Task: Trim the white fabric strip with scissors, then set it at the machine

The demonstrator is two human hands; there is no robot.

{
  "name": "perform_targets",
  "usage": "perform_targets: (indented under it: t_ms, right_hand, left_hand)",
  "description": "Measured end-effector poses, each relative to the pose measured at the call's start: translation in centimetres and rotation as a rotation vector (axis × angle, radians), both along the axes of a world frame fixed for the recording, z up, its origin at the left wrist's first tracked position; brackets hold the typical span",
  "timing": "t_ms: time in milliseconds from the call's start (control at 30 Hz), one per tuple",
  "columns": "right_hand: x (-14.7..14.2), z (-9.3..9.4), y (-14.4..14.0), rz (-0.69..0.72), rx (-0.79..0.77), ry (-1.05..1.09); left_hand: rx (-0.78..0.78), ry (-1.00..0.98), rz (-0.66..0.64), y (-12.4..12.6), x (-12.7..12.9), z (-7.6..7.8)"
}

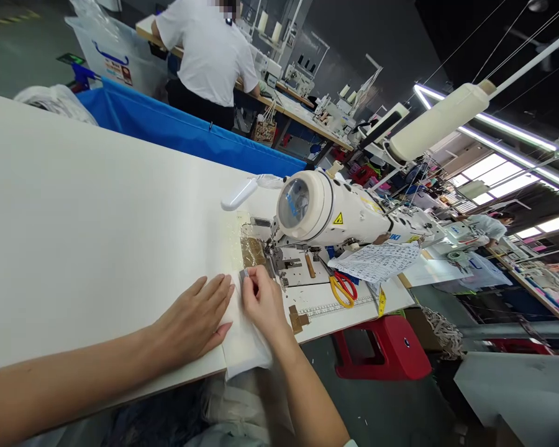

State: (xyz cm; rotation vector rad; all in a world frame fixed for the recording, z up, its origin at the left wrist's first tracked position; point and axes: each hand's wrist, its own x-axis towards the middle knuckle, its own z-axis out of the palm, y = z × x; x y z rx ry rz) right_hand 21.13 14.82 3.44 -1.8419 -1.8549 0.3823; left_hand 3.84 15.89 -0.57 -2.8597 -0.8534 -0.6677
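Note:
My left hand (195,320) lies flat, fingers stretched out, on the white table and the left edge of a white cloth (245,347). The cloth hangs over the table's front edge. Thumb and forefinger of my right hand (264,304) pinch a small grey piece (244,274) at the top of the cloth; its exact kind is too small to tell. Just beyond my fingertips is the needle area of a white sewing machine (326,208), with brown tape (253,252) on its bed.
Yellow-and-red scissors (342,289), a wooden-handled tool (310,265) and a patterned sheet (377,261) lie right of the needle. A red stool (384,347) stands below. Behind the table (97,217) are a blue fabric bin (168,124) and a person in a white shirt (212,53).

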Motion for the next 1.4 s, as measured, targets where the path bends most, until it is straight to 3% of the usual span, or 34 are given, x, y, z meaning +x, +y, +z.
perform_targets:
  t_ms: [300,600,767,933,1167,1400]
  right_hand:
    - [-1.0,-0.5,0.0,0.048,-0.021,-0.191]
    - [-1.5,0.1,0.3,0.073,-0.083,-0.289]
    - [-0.1,0.8,-1.1,0.114,-0.101,-0.211]
    - [1.1,0.5,-2.2,-0.005,-0.049,-0.011]
    - [-0.2,-0.9,-2.1,0.062,0.023,-0.143]
    - [-0.1,-1.0,-2.0,0.074,0.028,-0.189]
  left_hand:
    - [0.024,0.01,0.004,0.1,-0.1,0.3]
    - [0.06,0.102,-0.041,0.3,-0.3,1.9]
    - [0.074,0.104,-0.017,0.0,0.0,2.0]
    - [0.063,0.124,-0.008,-0.1,0.0,2.6]
    - [0.04,0.125,-0.052,0.0,-0.2,3.0]
    - [0.024,0.15,-0.061,-0.1,-0.3,2.7]
